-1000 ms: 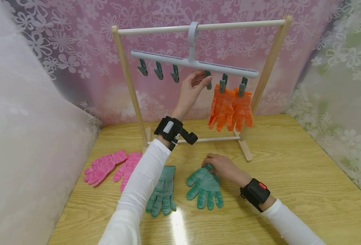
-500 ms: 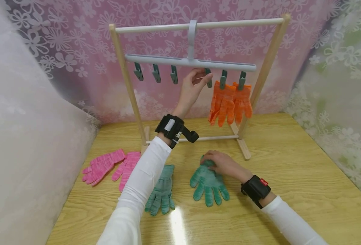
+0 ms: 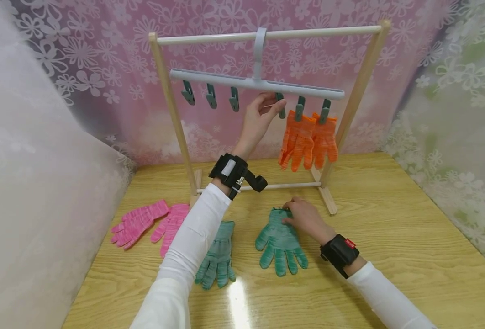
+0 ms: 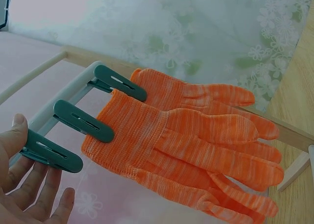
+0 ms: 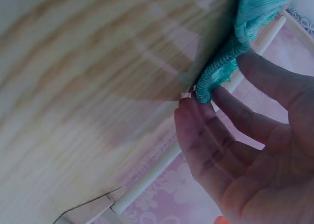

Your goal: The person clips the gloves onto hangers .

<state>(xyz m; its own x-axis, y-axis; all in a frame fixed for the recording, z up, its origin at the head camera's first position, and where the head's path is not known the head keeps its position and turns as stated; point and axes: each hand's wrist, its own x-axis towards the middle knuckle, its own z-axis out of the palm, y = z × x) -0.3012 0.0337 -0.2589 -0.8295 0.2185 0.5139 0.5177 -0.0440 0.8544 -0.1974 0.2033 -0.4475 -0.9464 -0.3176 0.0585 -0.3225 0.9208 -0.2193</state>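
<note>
Pink flowered cloth (image 3: 115,50) backs a wooden table (image 3: 374,237), a green glove (image 3: 279,242) lying palm-flat under the right hand's (image 3: 306,220) fingertips.

Head view: the right hand grips the glove's cuff at its far edge, glove fingers fanning toward the person; a second green glove (image 3: 221,256) lies to its left, while the raised left hand (image 3: 259,119) pinches a dark clip (image 3: 282,109) beneath the hanger (image 3: 222,80), just left of two clipped orange gloves (image 3: 301,144); left wrist view: thumb and fingers flank that clip, beside the nearer orange cuff; right wrist view: thumb and forefinger close on the green cuff, the other fingers extended beside it.
</note>
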